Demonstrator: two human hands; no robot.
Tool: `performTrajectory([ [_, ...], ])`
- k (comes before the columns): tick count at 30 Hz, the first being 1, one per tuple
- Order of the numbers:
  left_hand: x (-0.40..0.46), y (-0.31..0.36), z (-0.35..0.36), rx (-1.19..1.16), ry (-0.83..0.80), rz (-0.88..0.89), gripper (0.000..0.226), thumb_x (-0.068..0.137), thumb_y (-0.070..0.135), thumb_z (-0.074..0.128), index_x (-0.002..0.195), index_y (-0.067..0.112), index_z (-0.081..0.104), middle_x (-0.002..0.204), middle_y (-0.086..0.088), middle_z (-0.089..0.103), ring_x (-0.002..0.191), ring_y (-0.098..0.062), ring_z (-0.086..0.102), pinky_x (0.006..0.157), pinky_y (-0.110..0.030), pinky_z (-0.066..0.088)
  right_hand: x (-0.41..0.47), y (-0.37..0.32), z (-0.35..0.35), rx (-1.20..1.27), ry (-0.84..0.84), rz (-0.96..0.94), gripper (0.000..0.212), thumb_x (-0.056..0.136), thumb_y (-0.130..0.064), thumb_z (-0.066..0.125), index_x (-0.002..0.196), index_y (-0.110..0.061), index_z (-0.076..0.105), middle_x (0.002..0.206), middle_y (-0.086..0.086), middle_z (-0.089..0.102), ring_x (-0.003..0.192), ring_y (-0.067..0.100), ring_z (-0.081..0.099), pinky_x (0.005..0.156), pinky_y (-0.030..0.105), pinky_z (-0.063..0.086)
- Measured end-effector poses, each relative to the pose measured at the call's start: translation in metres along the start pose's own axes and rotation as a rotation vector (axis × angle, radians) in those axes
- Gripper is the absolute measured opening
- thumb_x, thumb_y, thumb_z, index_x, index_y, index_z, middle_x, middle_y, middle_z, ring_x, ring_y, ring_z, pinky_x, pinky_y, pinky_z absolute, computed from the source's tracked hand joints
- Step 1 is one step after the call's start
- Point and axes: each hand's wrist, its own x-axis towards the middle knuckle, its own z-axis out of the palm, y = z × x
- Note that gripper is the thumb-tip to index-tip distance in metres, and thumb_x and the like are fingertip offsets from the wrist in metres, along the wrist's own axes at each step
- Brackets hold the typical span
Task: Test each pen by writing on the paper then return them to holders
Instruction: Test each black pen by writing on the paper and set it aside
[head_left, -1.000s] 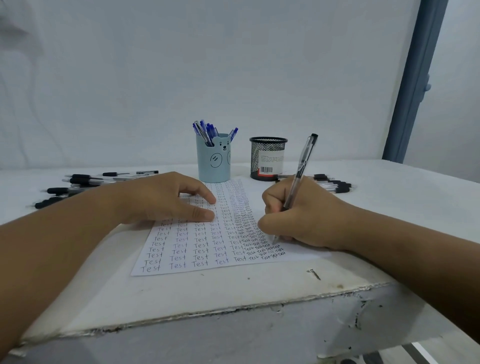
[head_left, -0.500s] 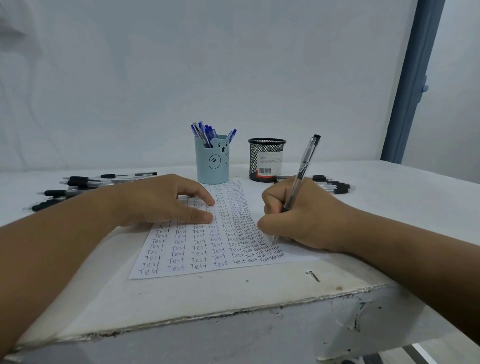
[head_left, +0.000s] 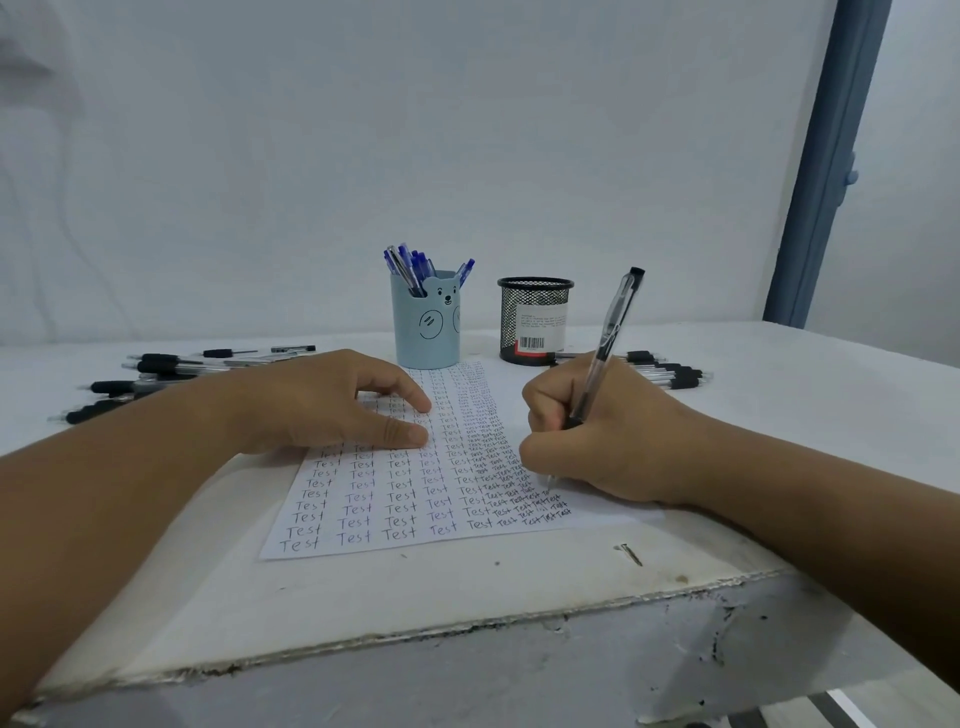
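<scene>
A sheet of paper (head_left: 395, 514) covered in rows of the word "Test" lies on the white table (head_left: 467, 587). My left hand (head_left: 332, 400) rests flat on its upper left part, fingers relaxed. My right hand (head_left: 602, 436) grips a clear black-capped pen (head_left: 610, 332), its tip touching the paper's right side. Behind the paper stand a light blue bear holder (head_left: 426, 325) with several blue pens and a black mesh holder (head_left: 535, 319) in which no pens show.
Several black pens (head_left: 140, 374) lie loose on the table at the left. Another group of black pens (head_left: 670, 371) lies behind my right hand. A small dark screw (head_left: 629, 552) sits near the chipped front edge. A blue door frame (head_left: 826, 166) stands at the right.
The right hand and pen have shifted only slightly on the paper while writing. The left hand stays in place.
</scene>
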Motion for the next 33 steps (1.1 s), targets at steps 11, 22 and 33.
performTrajectory([
  [11,0.000,0.000,-0.001,0.014,-0.011,0.002,0.048,0.058,0.062,0.079,0.104,0.051,0.071,0.120,0.025,0.058,0.105,0.008,0.050,0.100,-0.027,0.034,0.001,0.003,0.000,-0.008,0.008,-0.030,0.031,0.065,-0.016,0.063,0.049,-0.018,0.037,0.055,0.011,0.039,0.053,0.016,0.034,0.052,0.025,0.030],
  [22,0.000,0.001,0.000,0.034,-0.007,-0.008,0.051,0.056,0.065,0.078,0.104,0.052,0.070,0.121,0.025,0.057,0.105,0.009,0.048,0.102,-0.028,0.033,0.002,0.005,-0.001,0.041,-0.012,-0.028,0.034,0.066,-0.012,0.064,0.048,-0.018,0.036,0.053,0.008,0.036,0.052,0.017,0.033,0.053,0.026,0.029],
  [33,-0.002,0.003,0.000,-0.012,-0.011,-0.022,0.047,0.062,0.055,0.078,0.107,0.044,0.071,0.088,0.025,0.050,0.081,0.007,0.048,0.085,-0.023,0.037,0.014,0.001,-0.004,0.293,0.295,-0.019,0.053,0.092,-0.061,0.048,0.072,-0.012,0.046,0.052,0.006,0.042,0.050,0.021,0.042,0.054,0.033,0.036],
])
